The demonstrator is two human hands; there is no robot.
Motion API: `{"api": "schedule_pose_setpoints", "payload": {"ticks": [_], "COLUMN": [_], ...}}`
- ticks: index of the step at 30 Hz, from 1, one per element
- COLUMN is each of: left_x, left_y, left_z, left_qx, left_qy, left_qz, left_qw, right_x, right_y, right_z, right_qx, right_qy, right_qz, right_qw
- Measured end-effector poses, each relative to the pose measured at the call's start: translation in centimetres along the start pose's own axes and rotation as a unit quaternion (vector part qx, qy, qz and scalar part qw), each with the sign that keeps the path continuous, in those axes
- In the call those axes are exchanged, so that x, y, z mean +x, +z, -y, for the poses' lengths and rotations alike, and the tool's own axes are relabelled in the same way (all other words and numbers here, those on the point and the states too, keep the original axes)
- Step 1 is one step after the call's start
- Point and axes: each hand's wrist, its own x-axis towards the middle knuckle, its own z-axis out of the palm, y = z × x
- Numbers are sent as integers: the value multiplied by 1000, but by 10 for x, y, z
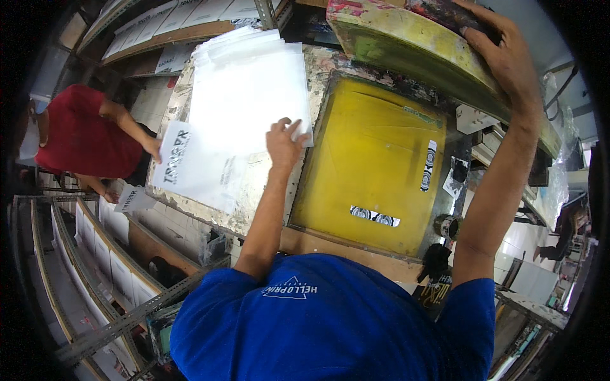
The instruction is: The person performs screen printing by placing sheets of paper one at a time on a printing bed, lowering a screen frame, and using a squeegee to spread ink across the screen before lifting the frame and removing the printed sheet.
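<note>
"While white sheets [248,89] lie stacked on the table [257,166], where are the hands?"
"Left hand [284,143]: fingers loosely apart at their right edge. Right hand [502,51]: gripping the raised frame [413,38]."
"Progress?"
"A co-worker's [82,133] printed sheet [173,155] looks done; white sheets seem left."
"Room?"
"Paint-stained table, yellow board [368,152], metal-framed shelves [143,310] leftward."

You have pale tiled floor [181,232] off the desk's [316,70] left edge. Wood-edged shelving [171,43] stands beyond its far left corner, a slotted metal rack [159,298] past its near left corner.
</note>
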Motion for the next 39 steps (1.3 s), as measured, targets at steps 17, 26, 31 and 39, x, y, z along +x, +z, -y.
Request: {"api": "schedule_pose_setpoints", "payload": {"ticks": [17,26,31,39], "left_x": [-22,-55,-62,-87], "left_y": [-23,87,102,99], "left_z": [-57,-117,-159,-169], "left_qx": [6,-33,-45,-65], "left_qy": [43,233,274,301], "left_qz": [259,303,362,335], "left_qw": [965,923,890,891], "right_x": [-14,-16,-3,7], "right_y": [4,3,-4,-5], "right_z": [21,12,-16,-29], "right_qx": [-137,-153,-123,-50], "right_qy": [-37,-59,-104,-82], "right_qz": [-12,-39,-20,20], "right_qw": [990,986,987,995]}}
